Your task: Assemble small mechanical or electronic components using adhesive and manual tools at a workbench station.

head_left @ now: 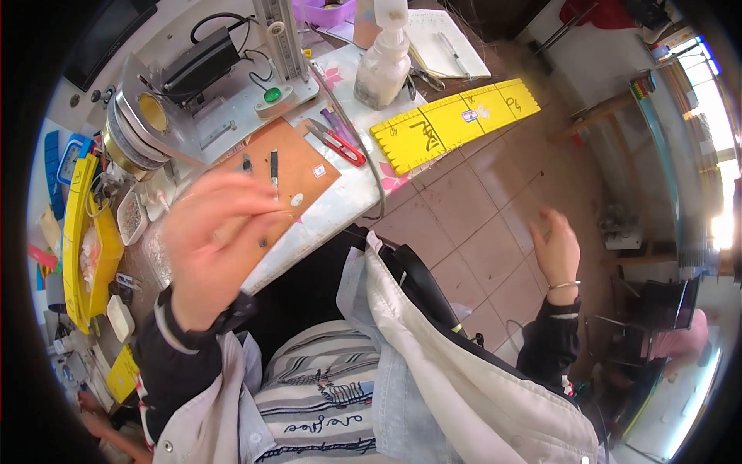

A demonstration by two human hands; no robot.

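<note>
My left hand (212, 240), smeared by motion, hovers over the near-left part of a brown board (309, 174) on the worktable. Its thumb and fingers reach toward the right; whether they pinch anything is lost in the blur. Close to its fingertips on the board lie a slim dark-handled blade tool (273, 166), a small white disc (297, 199) and a little white label (318, 171). Off to the right, my right hand (555, 246) hangs over the tiled floor, fingers loosely bent and apart, holding nothing. A bracelet (564, 284) circles that wrist.
Red-handled scissors (340, 143) lie beside the board. A notched yellow strip (452, 124) extends past the table edge. Behind stand a metal machine with a green button (271, 94) and a cloudy plastic bottle (382, 69). At left is a yellow tray (104, 251). Another person (680, 332) sits at far right.
</note>
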